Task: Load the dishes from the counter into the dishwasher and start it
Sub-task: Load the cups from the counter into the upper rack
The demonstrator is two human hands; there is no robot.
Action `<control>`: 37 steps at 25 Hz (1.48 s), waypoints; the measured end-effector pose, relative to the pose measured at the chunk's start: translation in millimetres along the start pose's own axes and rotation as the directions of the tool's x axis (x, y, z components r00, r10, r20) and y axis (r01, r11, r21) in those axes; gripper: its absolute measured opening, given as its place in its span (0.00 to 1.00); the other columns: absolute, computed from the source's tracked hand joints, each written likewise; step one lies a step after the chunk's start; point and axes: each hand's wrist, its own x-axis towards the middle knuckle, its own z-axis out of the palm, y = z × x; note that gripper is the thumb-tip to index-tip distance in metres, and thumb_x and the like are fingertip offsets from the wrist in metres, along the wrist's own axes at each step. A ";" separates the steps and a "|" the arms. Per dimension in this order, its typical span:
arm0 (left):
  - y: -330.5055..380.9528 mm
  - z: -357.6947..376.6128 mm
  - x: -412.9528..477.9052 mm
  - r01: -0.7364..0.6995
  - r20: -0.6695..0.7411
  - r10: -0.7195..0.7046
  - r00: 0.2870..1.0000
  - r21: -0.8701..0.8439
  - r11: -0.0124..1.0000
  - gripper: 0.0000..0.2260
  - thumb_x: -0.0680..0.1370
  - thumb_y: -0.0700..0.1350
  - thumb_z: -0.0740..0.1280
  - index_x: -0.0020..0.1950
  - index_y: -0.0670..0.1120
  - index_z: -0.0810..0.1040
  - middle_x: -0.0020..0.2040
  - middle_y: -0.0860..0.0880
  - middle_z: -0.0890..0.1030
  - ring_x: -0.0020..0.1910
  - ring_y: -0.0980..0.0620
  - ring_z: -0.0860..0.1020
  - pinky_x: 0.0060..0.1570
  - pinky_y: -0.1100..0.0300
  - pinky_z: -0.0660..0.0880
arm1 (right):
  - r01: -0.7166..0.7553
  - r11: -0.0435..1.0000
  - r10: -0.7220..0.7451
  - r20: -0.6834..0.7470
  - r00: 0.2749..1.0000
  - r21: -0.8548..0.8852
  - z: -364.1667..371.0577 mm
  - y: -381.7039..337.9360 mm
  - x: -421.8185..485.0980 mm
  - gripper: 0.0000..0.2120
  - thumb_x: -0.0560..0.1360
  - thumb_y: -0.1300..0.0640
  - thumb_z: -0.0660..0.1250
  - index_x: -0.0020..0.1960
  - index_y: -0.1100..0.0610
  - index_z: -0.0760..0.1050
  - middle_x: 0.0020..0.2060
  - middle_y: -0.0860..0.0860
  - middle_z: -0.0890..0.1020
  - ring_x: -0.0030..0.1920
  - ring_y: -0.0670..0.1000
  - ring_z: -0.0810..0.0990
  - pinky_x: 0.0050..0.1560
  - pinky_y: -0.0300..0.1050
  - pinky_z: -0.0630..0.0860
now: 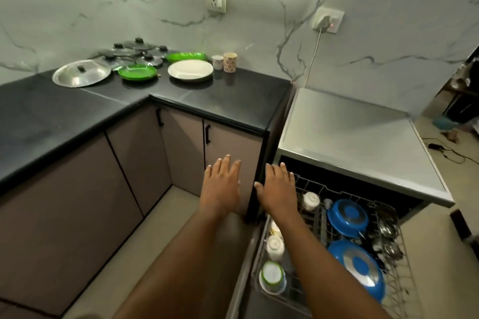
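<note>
The dishwasher (355,137) stands right of the black counter (233,101), its wire rack (404,290) pulled out. Two blue lids (347,217) lie in the rack beside white cups (274,247), a green-rimmed bowl (272,277) and steel utensils (386,238). At the counter's back are a white plate (190,70), two green plates (137,72), two cups (230,61), a large steel lid (81,73) and several glass lids (134,50). My left hand (221,185) hovers flat with straight fingers before the cabinet. My right hand (278,189) is flat over the rack's near-left corner, holding nothing.
Cabinet doors with black handles (207,133) run below the L-shaped counter. A plug and cable (322,24) hang from a wall socket above the dishwasher. More cables lie on the floor (440,149) at the right. Tiled floor lies below my arms.
</note>
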 end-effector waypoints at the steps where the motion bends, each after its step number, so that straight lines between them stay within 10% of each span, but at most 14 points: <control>1: -23.6 -9.6 7.9 -0.002 -0.019 0.002 1.000 0.013 1.000 0.26 0.81 0.49 0.58 0.79 0.50 0.57 0.80 0.45 0.57 0.78 0.45 0.54 0.76 0.47 0.54 | 0.008 1.000 -0.007 -0.028 1.000 0.010 -2.9 -20.1 11.0 0.31 0.80 0.45 0.59 0.77 0.58 0.56 0.76 0.54 0.61 0.78 0.55 0.50 0.76 0.56 0.50; 13: -198.5 -91.7 87.2 0.002 -0.026 -0.002 1.000 0.022 1.000 0.25 0.81 0.48 0.60 0.78 0.50 0.59 0.80 0.45 0.54 0.79 0.45 0.53 0.77 0.47 0.51 | 0.024 0.999 -0.021 -0.071 0.997 0.037 1.6 -176.0 104.3 0.33 0.80 0.39 0.55 0.78 0.55 0.53 0.77 0.53 0.58 0.78 0.53 0.48 0.77 0.54 0.46; 37: -209.3 -1.3 430.4 0.000 0.124 0.005 0.992 -0.040 0.999 0.26 0.80 0.46 0.61 0.78 0.51 0.59 0.79 0.47 0.59 0.78 0.48 0.56 0.75 0.51 0.55 | -0.011 0.991 0.007 0.027 1.000 0.132 41.5 -136.6 464.9 0.33 0.80 0.43 0.59 0.79 0.55 0.52 0.77 0.52 0.57 0.78 0.53 0.49 0.77 0.53 0.50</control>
